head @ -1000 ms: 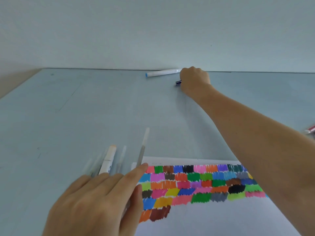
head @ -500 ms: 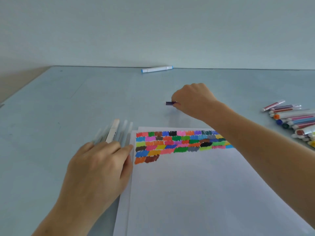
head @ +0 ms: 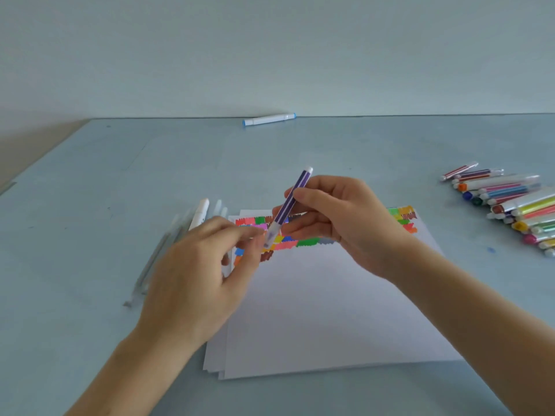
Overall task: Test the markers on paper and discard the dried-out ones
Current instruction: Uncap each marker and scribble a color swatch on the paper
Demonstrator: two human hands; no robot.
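Observation:
My right hand (head: 339, 217) grips a purple striped marker (head: 290, 202) by its barrel and holds it tilted above the paper (head: 324, 307). Its capped lower end points down and left. My left hand (head: 198, 274) pinches that lower end with thumb and fingertips. The white sheet lies on a small stack and carries rows of colour swatches (head: 303, 242) along its far edge.
A pile of coloured markers (head: 507, 202) lies at the right on the pale blue table (head: 90, 181). Clear caps and a white marker (head: 198, 213) lie left of the paper. A white marker with blue ends (head: 268, 119) rests by the wall.
My right hand brought the purple marker from the far table back over the paper. My left hand left the caps and took hold of the marker's lower end.

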